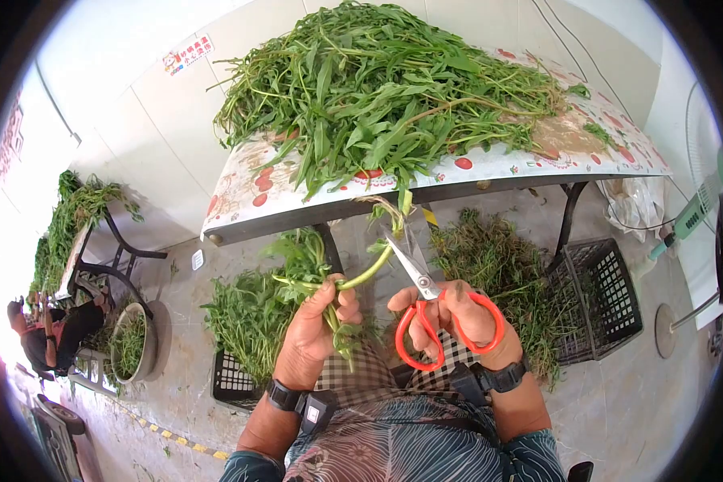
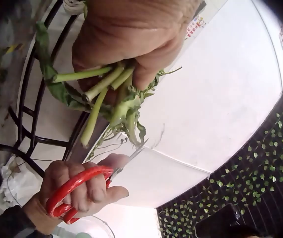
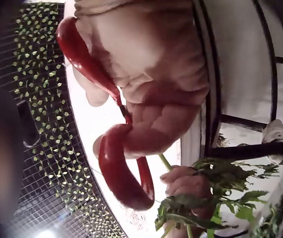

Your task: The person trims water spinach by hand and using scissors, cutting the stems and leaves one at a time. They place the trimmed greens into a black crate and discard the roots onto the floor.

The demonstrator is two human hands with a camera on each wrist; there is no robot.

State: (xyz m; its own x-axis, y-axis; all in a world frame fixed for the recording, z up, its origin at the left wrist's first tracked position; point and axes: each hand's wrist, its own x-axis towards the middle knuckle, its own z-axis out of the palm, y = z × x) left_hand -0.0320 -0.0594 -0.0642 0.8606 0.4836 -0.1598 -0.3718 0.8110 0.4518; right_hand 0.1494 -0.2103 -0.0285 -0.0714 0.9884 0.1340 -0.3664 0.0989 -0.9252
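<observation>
My left hand (image 1: 317, 321) pinches a small bunch of leafy green stems (image 1: 317, 255) between thumb and fingers. One thick pale stem (image 1: 369, 271) bends from it to the right and upward. In the left wrist view, several stem ends (image 2: 99, 89) stick out below the fingers. My right hand (image 1: 478, 317) holds scissors (image 1: 426, 287) with red handles (image 3: 124, 173), fingers through the loops. Their metal blades point up and left, overlapping the thick stem's upper part in the head view. The leaves (image 3: 196, 208) hang around the left hand in the right wrist view.
A large heap of greens (image 1: 377, 88) lies on the table with a fruit-patterned cloth (image 1: 273, 189). Below stand a black crate (image 1: 229, 381) of greens at left and another crate (image 1: 610, 297) at right, beside a floor heap (image 1: 498, 273). Another person (image 1: 48, 337) sits far left near a basin (image 1: 143, 361).
</observation>
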